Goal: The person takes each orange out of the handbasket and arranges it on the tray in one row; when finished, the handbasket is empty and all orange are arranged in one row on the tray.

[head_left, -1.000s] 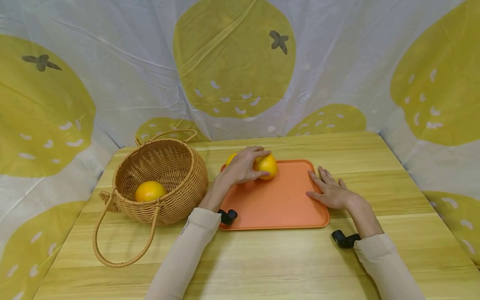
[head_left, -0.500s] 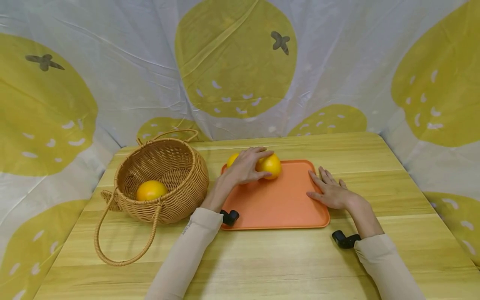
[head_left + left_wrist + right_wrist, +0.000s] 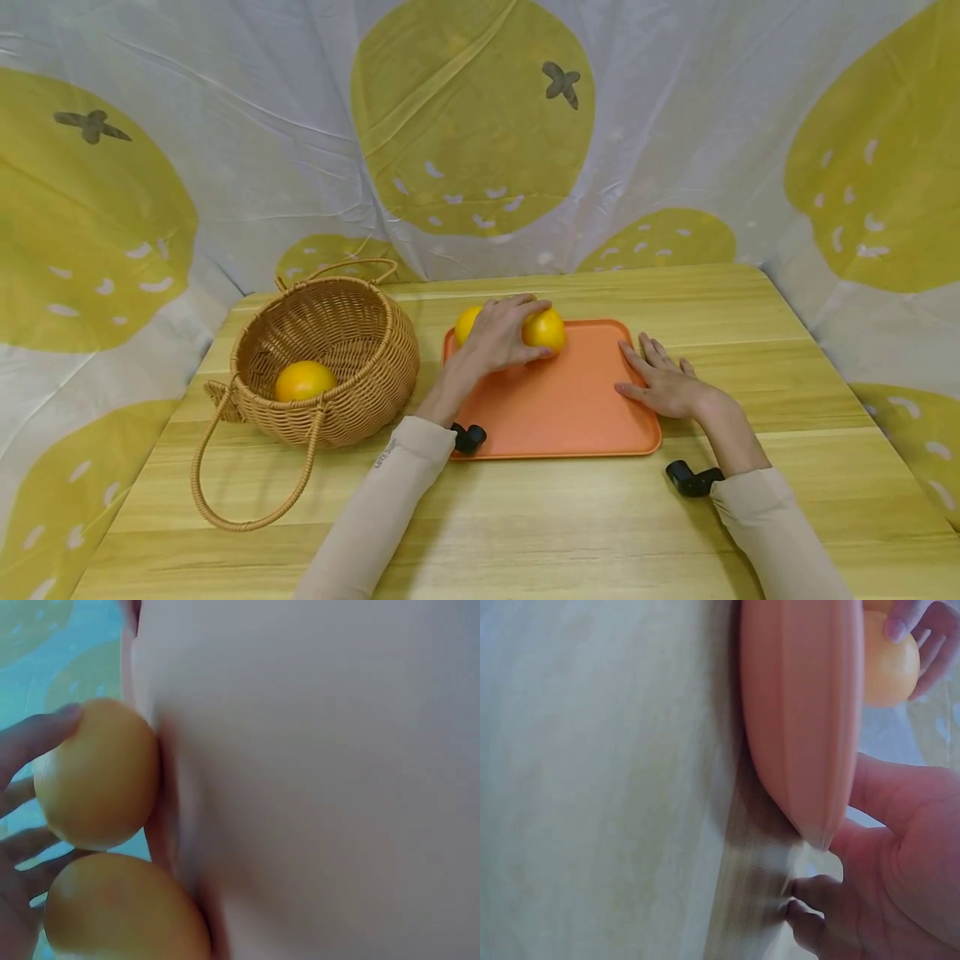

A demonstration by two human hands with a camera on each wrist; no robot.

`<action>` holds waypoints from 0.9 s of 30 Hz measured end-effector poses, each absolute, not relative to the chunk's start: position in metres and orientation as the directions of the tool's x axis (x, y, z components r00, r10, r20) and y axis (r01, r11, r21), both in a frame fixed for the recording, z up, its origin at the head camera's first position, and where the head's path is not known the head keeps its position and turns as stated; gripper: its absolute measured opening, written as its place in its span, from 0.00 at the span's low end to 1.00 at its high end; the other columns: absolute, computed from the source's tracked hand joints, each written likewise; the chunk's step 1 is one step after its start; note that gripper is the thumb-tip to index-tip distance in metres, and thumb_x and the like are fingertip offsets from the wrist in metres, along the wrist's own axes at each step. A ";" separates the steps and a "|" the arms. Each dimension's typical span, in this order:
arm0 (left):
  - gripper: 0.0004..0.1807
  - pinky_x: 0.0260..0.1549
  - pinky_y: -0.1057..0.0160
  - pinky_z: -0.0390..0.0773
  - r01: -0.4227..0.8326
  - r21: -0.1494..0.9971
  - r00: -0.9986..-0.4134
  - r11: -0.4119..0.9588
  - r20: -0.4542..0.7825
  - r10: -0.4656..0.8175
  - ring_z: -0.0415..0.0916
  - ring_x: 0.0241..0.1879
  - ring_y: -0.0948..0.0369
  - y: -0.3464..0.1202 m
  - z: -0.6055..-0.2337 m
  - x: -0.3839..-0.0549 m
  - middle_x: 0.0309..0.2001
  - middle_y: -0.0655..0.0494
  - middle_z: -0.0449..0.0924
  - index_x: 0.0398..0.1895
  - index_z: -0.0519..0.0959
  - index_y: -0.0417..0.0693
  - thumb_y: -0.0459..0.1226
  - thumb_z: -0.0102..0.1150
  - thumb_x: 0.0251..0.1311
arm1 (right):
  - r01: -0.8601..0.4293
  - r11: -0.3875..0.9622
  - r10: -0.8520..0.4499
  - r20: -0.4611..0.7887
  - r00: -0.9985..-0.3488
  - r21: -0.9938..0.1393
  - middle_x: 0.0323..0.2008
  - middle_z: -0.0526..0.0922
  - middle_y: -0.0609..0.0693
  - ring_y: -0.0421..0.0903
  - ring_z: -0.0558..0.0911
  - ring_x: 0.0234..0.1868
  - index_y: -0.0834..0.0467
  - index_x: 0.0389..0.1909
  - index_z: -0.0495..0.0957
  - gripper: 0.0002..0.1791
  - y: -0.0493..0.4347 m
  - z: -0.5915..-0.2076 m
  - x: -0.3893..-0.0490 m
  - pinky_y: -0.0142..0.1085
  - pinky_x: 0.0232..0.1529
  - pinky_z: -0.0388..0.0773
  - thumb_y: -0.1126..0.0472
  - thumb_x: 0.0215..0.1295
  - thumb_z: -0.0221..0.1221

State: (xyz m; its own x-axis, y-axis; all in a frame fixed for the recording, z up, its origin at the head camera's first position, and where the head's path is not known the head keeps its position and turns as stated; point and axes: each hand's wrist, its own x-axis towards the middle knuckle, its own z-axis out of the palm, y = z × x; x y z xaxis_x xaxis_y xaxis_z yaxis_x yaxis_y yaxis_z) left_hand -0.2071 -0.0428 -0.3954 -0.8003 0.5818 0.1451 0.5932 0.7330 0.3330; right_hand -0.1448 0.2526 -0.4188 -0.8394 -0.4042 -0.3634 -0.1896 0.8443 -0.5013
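Note:
At the back of the coral tray (image 3: 570,408), my left hand (image 3: 498,333) grips an orange (image 3: 546,331) with thumb and fingers spread round its sides. A second orange (image 3: 467,321) sits just left of that hand, partly hidden behind it. In the left wrist view, the gripped orange (image 3: 97,776) and the other orange (image 3: 124,911) lie close together by the tray's edge. My right hand (image 3: 663,385) rests at the tray's right edge, fingers extended. Its thumb side meets the rim and other fingertips reach the wooden table, as the right wrist view shows.
Left of the tray stands a wicker basket (image 3: 401,358) with one orange (image 3: 305,381) inside. One basket handle (image 3: 240,527) hangs down toward the front and the other leans back. A lemon-patterned cloth (image 3: 660,125) hangs behind the wooden table (image 3: 570,525).
My left hand and the gripped orange have shifted slightly right, uncovering a little more of the second orange. The right hand has stayed at the tray's edge.

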 end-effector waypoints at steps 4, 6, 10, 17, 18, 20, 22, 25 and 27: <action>0.39 0.68 0.47 0.69 0.578 0.404 -0.796 0.709 0.088 0.599 0.74 0.69 0.49 -0.049 -0.393 -0.210 0.71 0.48 0.75 0.72 0.75 0.50 0.52 0.75 0.59 | -0.186 0.842 -0.406 -0.367 -0.837 -0.507 0.81 0.28 0.71 0.72 0.31 0.81 0.62 0.84 0.40 0.47 0.253 -0.419 -0.145 0.77 0.71 0.29 0.40 0.80 0.50; 0.39 0.69 0.48 0.70 0.562 0.449 -0.793 0.695 0.055 0.606 0.73 0.70 0.50 -0.054 -0.391 -0.212 0.72 0.49 0.74 0.72 0.75 0.51 0.51 0.75 0.59 | -0.185 0.834 -0.411 -0.361 -0.837 -0.520 0.81 0.27 0.71 0.72 0.30 0.81 0.61 0.84 0.40 0.48 0.254 -0.420 -0.145 0.77 0.71 0.28 0.39 0.79 0.50; 0.39 0.68 0.51 0.73 0.525 0.499 -0.798 0.689 0.007 0.603 0.72 0.71 0.51 -0.064 -0.389 -0.213 0.72 0.51 0.74 0.73 0.75 0.53 0.51 0.76 0.58 | -0.189 0.815 -0.419 -0.332 -0.845 -0.548 0.82 0.25 0.67 0.70 0.28 0.81 0.55 0.85 0.37 0.50 0.259 -0.431 -0.147 0.77 0.70 0.26 0.34 0.77 0.49; 0.40 0.71 0.47 0.69 0.543 0.487 -0.789 0.684 0.017 0.614 0.72 0.71 0.49 -0.064 -0.387 -0.213 0.72 0.51 0.73 0.72 0.74 0.52 0.51 0.76 0.58 | -0.181 0.814 -0.421 -0.347 -0.838 -0.552 0.81 0.26 0.70 0.72 0.29 0.81 0.59 0.84 0.39 0.49 0.257 -0.422 -0.145 0.77 0.70 0.25 0.36 0.78 0.49; 0.40 0.71 0.47 0.68 0.548 0.482 -0.787 0.683 0.020 0.617 0.72 0.71 0.49 -0.063 -0.388 -0.212 0.72 0.50 0.73 0.73 0.74 0.52 0.51 0.76 0.58 | -0.182 0.824 -0.416 -0.354 -0.837 -0.537 0.81 0.26 0.70 0.72 0.30 0.81 0.60 0.84 0.39 0.49 0.256 -0.421 -0.145 0.77 0.70 0.26 0.37 0.79 0.49; 0.40 0.70 0.46 0.67 0.555 0.476 -0.785 0.682 0.028 0.619 0.72 0.70 0.49 -0.061 -0.388 -0.212 0.72 0.50 0.73 0.73 0.74 0.52 0.51 0.75 0.58 | -0.183 0.836 -0.409 -0.365 -0.836 -0.517 0.81 0.26 0.70 0.72 0.31 0.81 0.61 0.84 0.39 0.48 0.254 -0.419 -0.144 0.76 0.71 0.28 0.39 0.79 0.49; 0.40 0.68 0.47 0.67 0.555 0.478 -0.786 0.681 0.033 0.617 0.73 0.69 0.49 -0.059 -0.390 -0.211 0.72 0.49 0.73 0.73 0.74 0.51 0.51 0.75 0.58 | -0.186 0.842 -0.406 -0.368 -0.836 -0.506 0.81 0.27 0.71 0.73 0.31 0.81 0.62 0.84 0.39 0.47 0.253 -0.417 -0.144 0.77 0.71 0.29 0.40 0.80 0.50; 0.40 0.66 0.48 0.67 0.555 0.477 -0.789 0.682 0.041 0.613 0.74 0.69 0.48 -0.058 -0.391 -0.211 0.72 0.49 0.73 0.73 0.74 0.52 0.51 0.75 0.58 | -0.190 0.844 -0.405 -0.365 -0.838 -0.501 0.81 0.27 0.71 0.73 0.31 0.81 0.62 0.84 0.39 0.47 0.253 -0.417 -0.145 0.77 0.71 0.29 0.41 0.80 0.50; 0.40 0.65 0.48 0.67 0.550 0.477 -0.792 0.685 0.038 0.610 0.73 0.69 0.48 -0.058 -0.391 -0.211 0.72 0.48 0.72 0.73 0.74 0.52 0.52 0.75 0.59 | -0.191 0.845 -0.405 -0.364 -0.839 -0.500 0.81 0.27 0.71 0.73 0.31 0.81 0.62 0.84 0.40 0.47 0.252 -0.418 -0.145 0.77 0.71 0.29 0.42 0.80 0.49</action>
State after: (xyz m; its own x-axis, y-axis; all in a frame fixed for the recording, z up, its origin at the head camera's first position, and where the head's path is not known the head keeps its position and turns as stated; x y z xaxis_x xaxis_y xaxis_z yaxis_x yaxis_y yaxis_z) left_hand -0.2105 -0.0576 -0.3913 -0.7917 0.6097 0.0376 0.5503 0.6851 0.4773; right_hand -0.1450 0.2524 -0.4175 -0.8388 -0.4050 -0.3638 -0.1909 0.8446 -0.5001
